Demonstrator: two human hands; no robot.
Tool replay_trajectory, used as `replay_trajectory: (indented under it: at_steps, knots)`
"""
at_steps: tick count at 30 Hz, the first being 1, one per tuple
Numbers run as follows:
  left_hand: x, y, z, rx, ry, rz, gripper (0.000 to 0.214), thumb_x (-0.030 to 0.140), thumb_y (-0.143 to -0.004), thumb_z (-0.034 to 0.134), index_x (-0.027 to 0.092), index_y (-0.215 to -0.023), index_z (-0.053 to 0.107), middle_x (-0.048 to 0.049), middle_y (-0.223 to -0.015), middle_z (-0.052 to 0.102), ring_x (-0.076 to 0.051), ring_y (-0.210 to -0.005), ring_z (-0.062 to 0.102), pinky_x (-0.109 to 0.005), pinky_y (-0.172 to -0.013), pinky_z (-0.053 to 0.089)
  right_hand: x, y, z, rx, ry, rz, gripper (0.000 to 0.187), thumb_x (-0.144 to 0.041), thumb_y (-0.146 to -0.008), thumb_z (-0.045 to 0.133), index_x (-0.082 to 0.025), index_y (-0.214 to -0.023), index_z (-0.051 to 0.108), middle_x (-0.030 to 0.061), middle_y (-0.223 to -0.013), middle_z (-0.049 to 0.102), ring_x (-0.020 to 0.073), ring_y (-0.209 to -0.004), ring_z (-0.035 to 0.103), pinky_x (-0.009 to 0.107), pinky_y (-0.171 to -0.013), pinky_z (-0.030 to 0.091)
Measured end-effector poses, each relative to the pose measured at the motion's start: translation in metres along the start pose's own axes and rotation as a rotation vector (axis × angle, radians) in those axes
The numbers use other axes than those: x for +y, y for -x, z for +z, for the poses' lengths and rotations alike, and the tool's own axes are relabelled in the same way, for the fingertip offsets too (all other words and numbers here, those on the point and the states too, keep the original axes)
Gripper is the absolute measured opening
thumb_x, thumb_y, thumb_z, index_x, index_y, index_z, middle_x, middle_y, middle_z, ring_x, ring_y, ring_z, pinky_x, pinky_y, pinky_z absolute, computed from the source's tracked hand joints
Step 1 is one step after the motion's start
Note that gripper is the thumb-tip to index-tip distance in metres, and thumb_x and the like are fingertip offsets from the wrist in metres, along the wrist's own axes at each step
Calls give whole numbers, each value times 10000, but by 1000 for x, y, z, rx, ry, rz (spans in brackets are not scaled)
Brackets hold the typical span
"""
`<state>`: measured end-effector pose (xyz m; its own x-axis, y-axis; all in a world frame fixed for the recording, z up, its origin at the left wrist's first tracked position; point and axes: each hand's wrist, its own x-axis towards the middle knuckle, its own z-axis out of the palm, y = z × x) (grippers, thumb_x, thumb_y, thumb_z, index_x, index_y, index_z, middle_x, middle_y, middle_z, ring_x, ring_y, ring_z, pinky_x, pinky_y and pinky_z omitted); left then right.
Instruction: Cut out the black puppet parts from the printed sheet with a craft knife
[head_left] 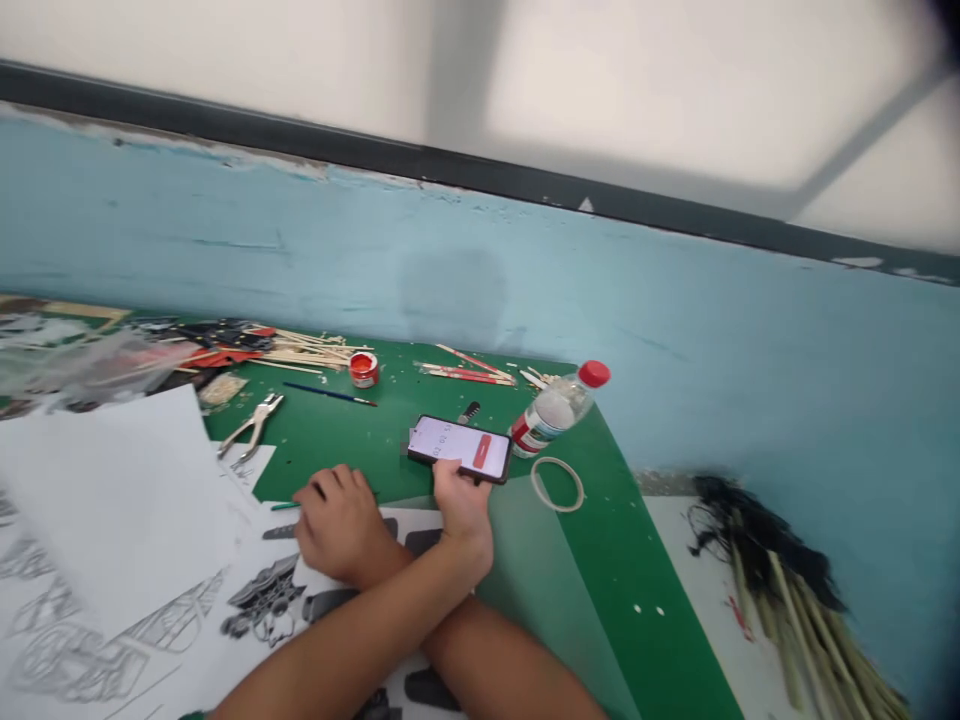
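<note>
My forearms are crossed, the left one over the right. My left hand [463, 508] grips the near edge of a smartphone [442, 441], its thumb on the lit screen, which shows timer-like digits and a red button. My right hand [339, 522] rests to the left over printed sheets [274, 600], its fingers curled. A thin green stick [285, 506] pokes out from under those fingers; its other end is hidden. Just beyond the phone lies a small black ridged item [469, 411]. A clear bottle [551, 415] with a red cap leans right of the phone, near a pale ring [557, 484].
On the green table [622, 560] are pliers [253, 428], a paintbrush [330, 394], an open red paint jar [364, 370], thin sticks [307, 350] and blank white paper [120, 510]. A blue wall [337, 250] stands behind. Black-topped stalks [795, 600] lie beyond the right edge.
</note>
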<state>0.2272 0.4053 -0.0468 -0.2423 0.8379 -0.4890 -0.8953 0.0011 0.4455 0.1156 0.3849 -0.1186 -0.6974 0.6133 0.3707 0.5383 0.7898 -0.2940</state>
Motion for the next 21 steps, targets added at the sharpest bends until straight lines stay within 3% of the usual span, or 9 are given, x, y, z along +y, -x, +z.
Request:
replay_trajectory:
  at_steps: [7, 14, 21]
  knots:
    - [2, -3, -1, -17, 66, 12, 334, 409, -1028, 647, 213, -1298, 646, -103, -1338, 652, -230, -1124, 676, -442, -962, 597, 0, 1, 0, 9, -36, 20, 209, -330, -1025, 659, -176, -1166, 669, 75, -1189, 665, 228, -1083, 647, 430, -939, 573]
    - [-8, -5, -5, 21, 0, -25, 385, 413, -1008, 675, 176, -1308, 629, -105, -1322, 652, -249, -1134, 676, -468, -952, 601, -2, 0, -2, 6, -24, 24, 171, -260, -983, 621, -181, -1127, 668, 78, -1118, 650, 248, -1056, 577, 404, -898, 512]
    - [-11, 0, -8, -54, -55, -50, 362, 406, -1011, 672, 183, -1294, 640, -105, -1329, 651, -246, -1142, 671, -469, -967, 596, -2, 1, 2, -18, 21, 24, 202, -293, -974, 574, -198, -1131, 660, 61, -1129, 633, 254, -1036, 514, 391, -846, 449]
